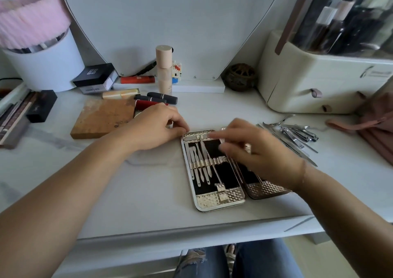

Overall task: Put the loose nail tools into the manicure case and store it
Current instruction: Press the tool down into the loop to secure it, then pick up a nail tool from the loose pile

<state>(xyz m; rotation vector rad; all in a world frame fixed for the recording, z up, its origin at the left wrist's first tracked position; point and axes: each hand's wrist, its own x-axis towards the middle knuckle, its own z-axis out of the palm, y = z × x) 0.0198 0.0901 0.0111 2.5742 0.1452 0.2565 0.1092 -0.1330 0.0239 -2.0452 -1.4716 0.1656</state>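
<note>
The person's jeans [265, 258] show below the table [138, 192] edge. On the table, under and between the two hands, the case [221, 201] lies open flat, its two halves side by side.

The half on the left-hand side carries several slim tools [201, 165], slotted under a cross strap. The other half is largely covered by the right hand [261, 150].

Right hand: over the case, palm down, fingers partly bent and reaching toward the centre. It is motion-blurred. Whether it holds anything cannot be told.

Left hand [155, 126]: on the table at the case's far corner, fingers bent, with the tips touching the rim there. Whether they pinch the rim or only rest on it cannot be told.

Loose tools [297, 134]: a heap of metal clippers, nippers and long thin pieces lies on the table just beyond and outboard of the right hand, apart from the case. Further outboard lies a pink pouch [374, 133].

Outboard of the left hand lies a wooden block [102, 118]. Just beyond its knuckles lie lipsticks [157, 99].

Further back a beige bottle [163, 71] stands upright against the mirror [170, 22]. Beyond the right hand sits a cream organizer [319, 80], and beyond the left hand a white tub [44, 65].
</note>
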